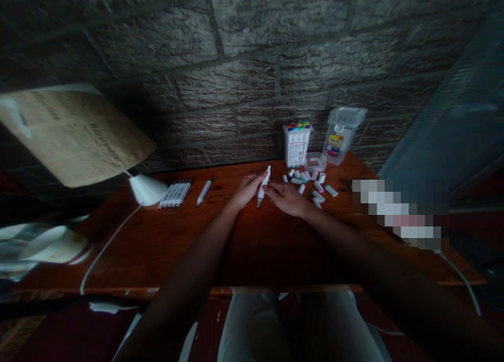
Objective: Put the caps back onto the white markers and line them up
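A white marker [263,187] is held tilted above the table, its lower end narrow and greyish. My left hand [247,190] is closed on it from the left, with the thumb along its upper part. From the right, the fingers of my right hand [289,198] are also closed at its middle. Just right of that hand lie several loose marker caps [318,186], white with coloured ends. Left of my left hand, a single marker [204,192] lies apart, and beyond it a row of several markers [175,194] lies side by side.
At the back stand a case full of markers [297,146], an open clear plastic case [338,141] and a small clear tray [315,162]. A paper-shaded lamp [79,136] with a white base [147,190] stands left, its cord crossing the wooden table [165,257]. A stone wall rises behind.
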Available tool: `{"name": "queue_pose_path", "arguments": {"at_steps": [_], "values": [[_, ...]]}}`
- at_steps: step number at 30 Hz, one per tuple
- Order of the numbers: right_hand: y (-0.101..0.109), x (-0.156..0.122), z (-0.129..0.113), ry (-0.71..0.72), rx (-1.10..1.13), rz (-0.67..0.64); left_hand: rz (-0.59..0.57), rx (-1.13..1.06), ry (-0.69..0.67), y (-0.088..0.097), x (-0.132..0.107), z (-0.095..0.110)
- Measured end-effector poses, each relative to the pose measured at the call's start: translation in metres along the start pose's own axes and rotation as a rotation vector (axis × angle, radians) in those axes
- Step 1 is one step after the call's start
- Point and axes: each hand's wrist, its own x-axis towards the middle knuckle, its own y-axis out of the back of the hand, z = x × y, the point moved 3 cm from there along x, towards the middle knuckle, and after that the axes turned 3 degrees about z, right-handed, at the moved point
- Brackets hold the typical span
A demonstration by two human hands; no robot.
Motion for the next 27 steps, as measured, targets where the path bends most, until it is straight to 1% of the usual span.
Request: {"name": "queue_pose_path", "arguments": {"at_steps": [10, 15, 21, 27], "values": [[0.0003, -0.0002, 0.0015, 0.024, 0.031, -0.012, -0.046, -0.067, -0.044, -0.0012, -0.0005, 0.0000], [0.0000, 0.0010, 0.0041, 0.042, 0.014, -0.010, -0.066, -0.080, -0.025, -0.0016, -0.0004, -0.0006], [0.0004, 0.0029, 0.0065, 0.046, -0.003, 0.005, -0.062, -0.129, -0.033, -0.0021, 0.0010, -0.0005], [0.0026, 0.0005, -0.0022, 0.007, 0.020, 0.013, -0.095, -0.049, -0.032, -0.0009, 0.0002, 0.0004]]}}
